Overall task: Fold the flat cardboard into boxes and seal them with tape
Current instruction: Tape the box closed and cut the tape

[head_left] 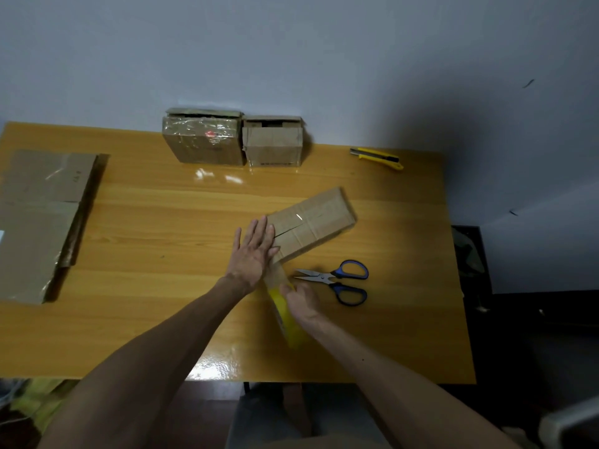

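Note:
A folded brown cardboard box [316, 220] lies slanted at the middle of the wooden table [155, 222], its flap seam facing up. My left hand [254, 251] rests flat on the box's near end, fingers spread, pressing there. My right hand [303, 304] grips a yellow tape roll [287, 319] just in front of the box. A clear strip of tape [275, 273] stretches from the roll up to the box's near end under my left hand.
Blue-handled scissors [343, 281] lie open just right of my right hand. Two taped boxes [204, 140] [274, 142] stand at the back against the wall. Flat cardboard sheets [39, 222] are stacked at the left. A yellow utility knife [377, 158] lies back right.

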